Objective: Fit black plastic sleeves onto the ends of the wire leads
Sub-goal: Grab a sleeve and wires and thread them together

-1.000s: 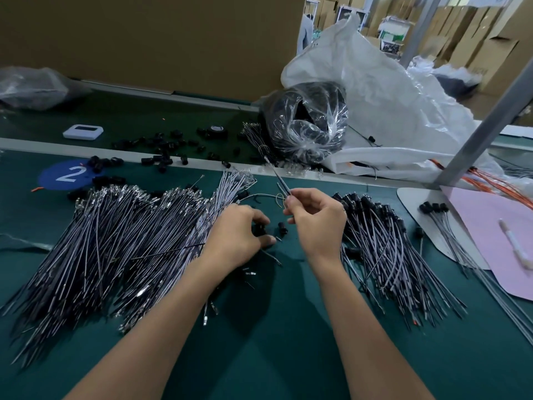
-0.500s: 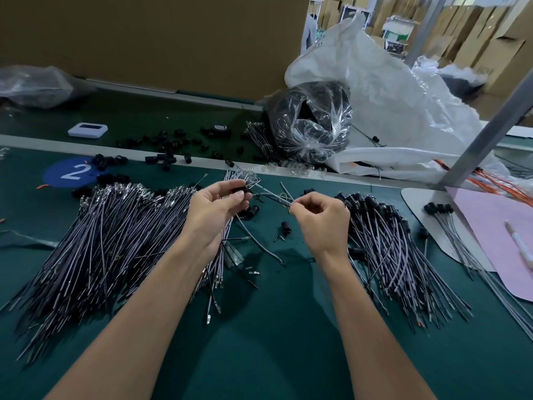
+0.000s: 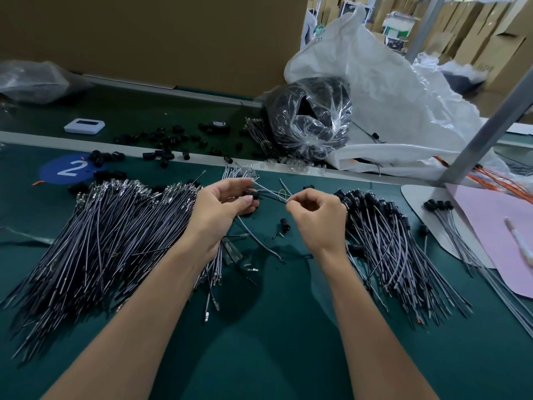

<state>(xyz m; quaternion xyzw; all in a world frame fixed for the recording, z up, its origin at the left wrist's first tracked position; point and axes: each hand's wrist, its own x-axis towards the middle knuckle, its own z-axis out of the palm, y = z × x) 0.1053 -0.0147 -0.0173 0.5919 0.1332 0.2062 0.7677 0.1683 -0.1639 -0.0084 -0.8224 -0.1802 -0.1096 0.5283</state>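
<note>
The green desk [image 3: 274, 327] carries two heaps, and our hands work between them. Out past our left hand [image 3: 222, 209], on its outer side, lies the big pile of bare leads [image 3: 115, 226]. Beyond our right hand [image 3: 317, 215], on its outer side, lies the smaller pile of sleeved leads [image 3: 383, 232], their black caps pointing away from us.

Both hands are raised off the desk, close together but not touching. Our left hand curls its thumb and fingers round a black sleeve [image 3: 250, 194] and seems to hold a few spare leads above it as well. Our right hand is closed in a tight pinch on one wire lead [image 3: 272, 196], right at its fingertips.

What matters is that lead's line. It runs from the right hand's pinch across the gap towards the left hand, sloping slightly away from us, and meets the sleeve there. We cannot tell whether its tip is already inside the bore. We judge the next move to be a short push along that axis, the right hand driving and the left hand holding the sleeve steady. A loose sleeve [image 3: 285, 223] lies on the desk just below the gap.
</note>
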